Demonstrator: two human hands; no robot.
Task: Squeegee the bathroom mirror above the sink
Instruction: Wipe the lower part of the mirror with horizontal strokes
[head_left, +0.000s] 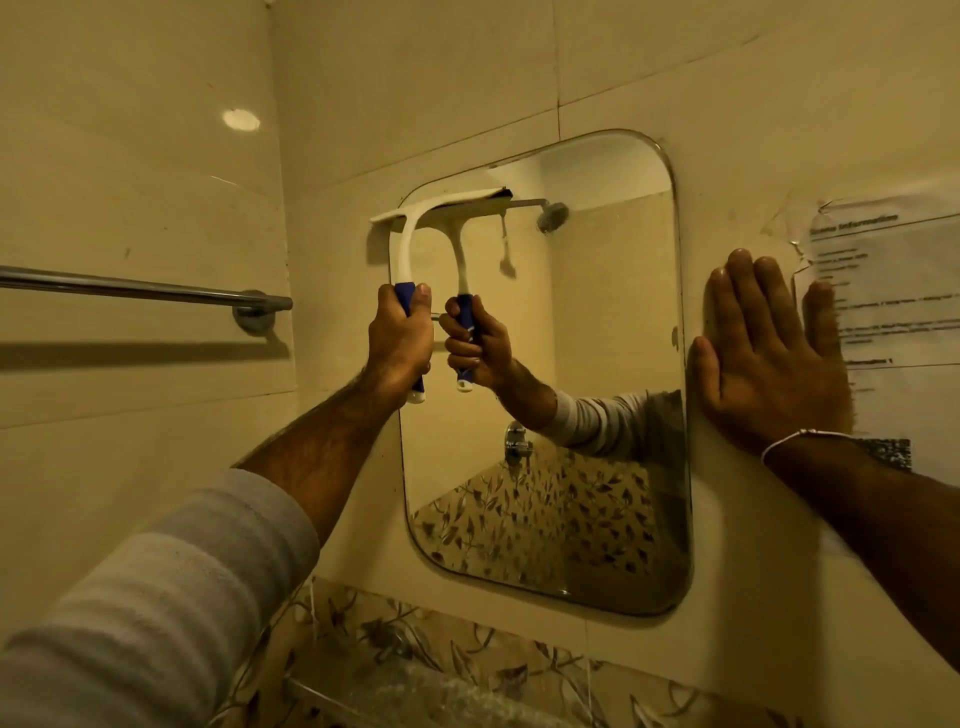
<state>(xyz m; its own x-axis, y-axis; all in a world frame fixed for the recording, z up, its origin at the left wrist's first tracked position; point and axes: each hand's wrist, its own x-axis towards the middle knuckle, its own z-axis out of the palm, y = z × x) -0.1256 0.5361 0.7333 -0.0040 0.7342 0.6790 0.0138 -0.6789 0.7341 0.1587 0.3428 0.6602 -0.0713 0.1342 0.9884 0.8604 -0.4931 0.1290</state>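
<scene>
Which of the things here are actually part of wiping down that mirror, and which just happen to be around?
Part of the job: squeegee, mirror, left hand gripping the squeegee, right hand flat on the wall.

Just around: towel rail, paper notice.

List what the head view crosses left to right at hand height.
towel rail → left hand holding the squeegee by its blue handle → mirror → right hand flat on the wall → taped paper notice

Printed notice (883, 312) text blurred (unreadable), right side cut off; towel bar (140, 288) cropped left.
</scene>
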